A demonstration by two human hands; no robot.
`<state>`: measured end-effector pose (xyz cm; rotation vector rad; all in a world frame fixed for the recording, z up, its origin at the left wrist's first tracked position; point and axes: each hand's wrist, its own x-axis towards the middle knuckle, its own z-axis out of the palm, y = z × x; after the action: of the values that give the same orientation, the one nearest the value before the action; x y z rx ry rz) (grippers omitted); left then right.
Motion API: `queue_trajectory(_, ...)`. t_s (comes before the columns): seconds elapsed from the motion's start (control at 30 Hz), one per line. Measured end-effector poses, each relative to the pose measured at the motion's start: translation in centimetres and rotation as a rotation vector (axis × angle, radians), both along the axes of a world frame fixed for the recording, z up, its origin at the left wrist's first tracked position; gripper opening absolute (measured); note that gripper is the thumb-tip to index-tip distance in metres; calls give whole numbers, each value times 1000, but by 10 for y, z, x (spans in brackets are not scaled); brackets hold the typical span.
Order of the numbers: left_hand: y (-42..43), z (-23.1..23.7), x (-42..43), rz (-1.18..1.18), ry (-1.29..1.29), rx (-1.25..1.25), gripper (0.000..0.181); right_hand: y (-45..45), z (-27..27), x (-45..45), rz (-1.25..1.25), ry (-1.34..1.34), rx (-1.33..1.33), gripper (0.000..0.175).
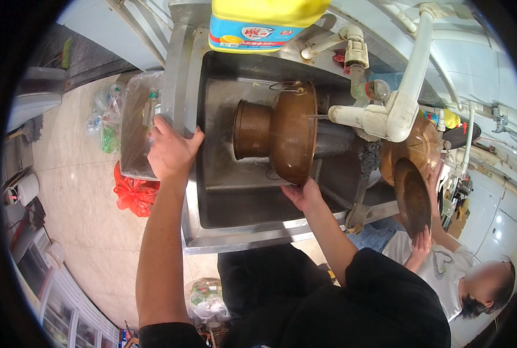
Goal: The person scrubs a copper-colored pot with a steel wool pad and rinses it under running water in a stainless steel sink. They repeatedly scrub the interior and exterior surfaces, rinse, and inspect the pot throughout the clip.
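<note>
A brown copper hot pot (pixel 291 130) lies on its side in the metal sink (pixel 241 209). Its foot points left, and a dark conical chimney (pixel 334 139) comes out of the bowl to the right. Under the near rim of the bowl, my right hand (pixel 304 195) supports the pot, some of its fingers hidden behind it. My left hand (pixel 171 150) grips the sink's left rim, thumb on the sink side. A ring handle (pixel 300 90) shows at the bowl's far side. The white pipe spout (pixel 341 116) ends just beside the bowl's opening.
A yellow detergent jug (pixel 258 26) stands behind the sink. White plastic pipes (pixel 408 87) rise at the right. There, another person (pixel 436 261) holds a dark round lid (pixel 410 198) beside a copper vessel (pixel 408 148). A bin (pixel 137 152) and red bag (pixel 134 191) sit left.
</note>
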<state>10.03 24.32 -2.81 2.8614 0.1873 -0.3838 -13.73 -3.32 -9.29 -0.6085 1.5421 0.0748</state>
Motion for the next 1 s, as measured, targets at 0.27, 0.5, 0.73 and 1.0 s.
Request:
queue_trajectory(0.27, 4, 1, 0, -1, -1, -29, 82, 19, 90, 81, 1080, -291, -1230, 55)
queue_trajectory(0.5, 3, 2, 0, 4, 33, -55, 86, -23, 61, 147, 1119, -168, -1385, 53)
queue_trajectory(0.73, 6, -1, 2, 6, 23, -43, 81, -51, 62, 210, 1456, 117, -1443, 51)
queue_trajectory(1.0, 5, 1, 4, 10, 7, -45, 83, -52, 106, 199, 2602, -376, -1349, 49)
